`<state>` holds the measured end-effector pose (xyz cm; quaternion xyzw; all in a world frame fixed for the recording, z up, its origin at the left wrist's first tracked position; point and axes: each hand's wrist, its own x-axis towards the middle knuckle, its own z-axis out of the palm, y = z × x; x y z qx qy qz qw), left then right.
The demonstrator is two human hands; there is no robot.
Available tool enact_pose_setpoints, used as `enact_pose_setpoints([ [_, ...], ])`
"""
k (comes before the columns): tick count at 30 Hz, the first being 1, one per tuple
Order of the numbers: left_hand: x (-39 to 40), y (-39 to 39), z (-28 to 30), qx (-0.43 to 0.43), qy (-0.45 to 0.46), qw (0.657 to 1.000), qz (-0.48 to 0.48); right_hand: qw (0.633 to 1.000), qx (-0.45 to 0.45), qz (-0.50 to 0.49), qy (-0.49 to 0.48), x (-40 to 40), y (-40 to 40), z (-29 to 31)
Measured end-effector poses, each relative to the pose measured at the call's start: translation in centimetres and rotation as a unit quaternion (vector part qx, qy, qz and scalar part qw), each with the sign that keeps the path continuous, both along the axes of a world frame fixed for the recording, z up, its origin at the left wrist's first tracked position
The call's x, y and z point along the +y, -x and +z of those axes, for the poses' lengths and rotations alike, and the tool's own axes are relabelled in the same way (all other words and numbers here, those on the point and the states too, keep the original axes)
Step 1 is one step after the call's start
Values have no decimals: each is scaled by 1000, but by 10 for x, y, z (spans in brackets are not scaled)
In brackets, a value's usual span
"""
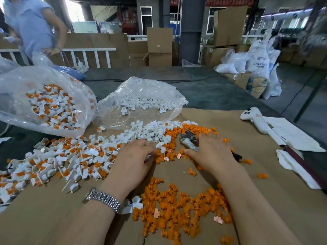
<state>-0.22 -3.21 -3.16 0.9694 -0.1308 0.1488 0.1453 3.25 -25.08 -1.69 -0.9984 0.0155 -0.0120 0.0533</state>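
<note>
My left hand (134,160), with a metal watch (103,198) on its wrist, has its fingers curled and pinches a small pale piece at the fingertips. My right hand (212,152) lies palm down across a tape-wrapped metal tool (188,141) and its fingers curl round it; a dark end (237,156) sticks out at the right. Loose orange plastic pieces (177,209) lie between my forearms and under both hands. White plastic pieces (146,129) are heaped just beyond my fingers. White-and-orange joined pieces (62,161) are piled to the left.
A brown cardboard sheet (265,191) covers the table. Two clear bags stand behind: one with joined pieces (53,106), one with white pieces (141,99). A white controller (253,117), papers (292,133) and a dark red stick (304,167) lie at right. A person (31,23) stands far left.
</note>
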Motion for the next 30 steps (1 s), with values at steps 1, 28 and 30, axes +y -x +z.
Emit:
enact_pose_setpoints([
  [1,0,0,0,-5,9,1000,-2,1000,3,3,-4,0,0,-1],
  [28,8,2,10,252,670,698,20,862,-96,134,-479,19,15,18],
  [30,8,3,10,248,660,709,18,849,-71,141,-504,23,17,19],
])
